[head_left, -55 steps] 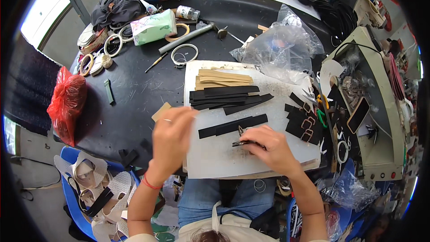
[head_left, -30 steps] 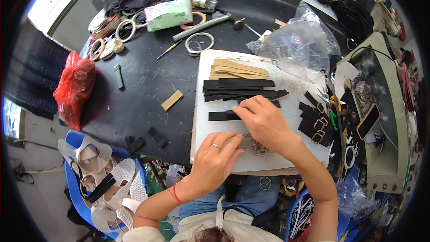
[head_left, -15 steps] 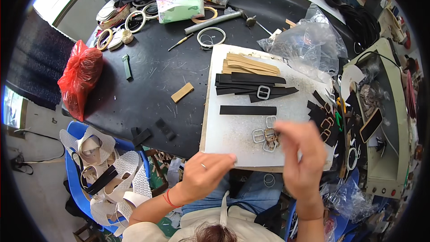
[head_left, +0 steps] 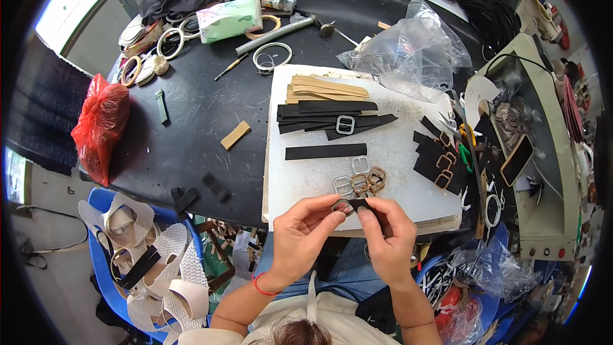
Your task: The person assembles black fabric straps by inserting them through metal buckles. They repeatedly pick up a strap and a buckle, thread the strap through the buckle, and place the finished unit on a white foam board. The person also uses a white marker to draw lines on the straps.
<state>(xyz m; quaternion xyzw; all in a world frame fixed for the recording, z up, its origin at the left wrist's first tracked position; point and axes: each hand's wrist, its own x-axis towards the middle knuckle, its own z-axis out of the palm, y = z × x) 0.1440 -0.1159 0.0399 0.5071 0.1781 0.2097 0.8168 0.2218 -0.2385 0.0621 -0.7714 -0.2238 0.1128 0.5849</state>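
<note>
My left hand (head_left: 305,232) and my right hand (head_left: 385,234) meet over the near edge of a white cutting board (head_left: 313,172). Together they pinch a short black strap piece with a buckle (head_left: 352,204) between thumbs and fingers. Just beyond them lie several loose metal buckles (head_left: 361,177) on the board. A single black strap (head_left: 325,151) lies flat farther up. Behind it is a stack of black straps (head_left: 332,117) with a silver buckle (head_left: 345,124) on top, then tan straps (head_left: 325,89).
A black round table (head_left: 191,128) holds a red plastic bag (head_left: 99,124), a clear plastic bag (head_left: 408,51), rings, a green pack and a small tan piece (head_left: 235,135). More black pieces with buckles (head_left: 437,156) lie to the right. A blue crate of straps (head_left: 137,249) stands below left.
Both hands drew back from the board's middle to its near edge and came together on a small black strap piece. A silver buckle now lies on the black strap stack.
</note>
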